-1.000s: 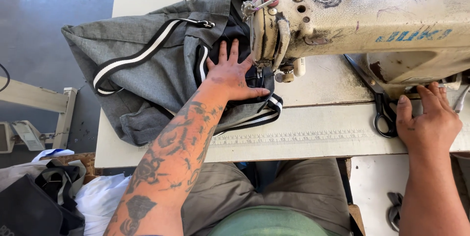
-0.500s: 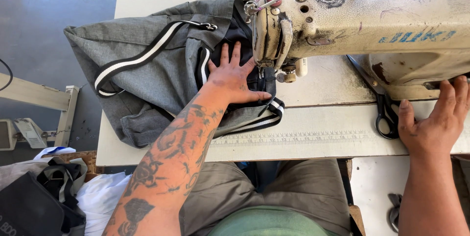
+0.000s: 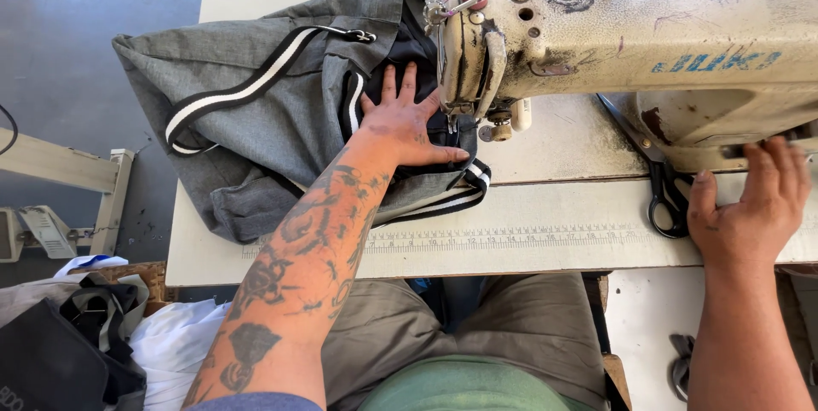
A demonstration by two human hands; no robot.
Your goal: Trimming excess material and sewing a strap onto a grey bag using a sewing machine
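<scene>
You are pressing your left hand (image 3: 407,126), fingers spread, flat on the grey fabric (image 3: 281,113) by the sewing machine (image 3: 630,45), while your right hand (image 3: 750,206) is resting open at its base; keep fingertips clear of the needle.

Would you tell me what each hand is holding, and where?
Nothing is gripped: the left hand presses flat on the grey garment, and the right hand rests on the sewing machine base.

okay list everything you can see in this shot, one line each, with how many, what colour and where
grey bag: one, grey with black-and-white striped straps, on the table under the needle end
sewing machine: one, worn cream, top right
scissors: one pair, black, by the machine base
sewing table: one, white, ruler strip along the front edge
pile of cloth: one, white and black, bottom left
left hand: flat on the bag beside the needle
right hand: at the machine's right end
</scene>
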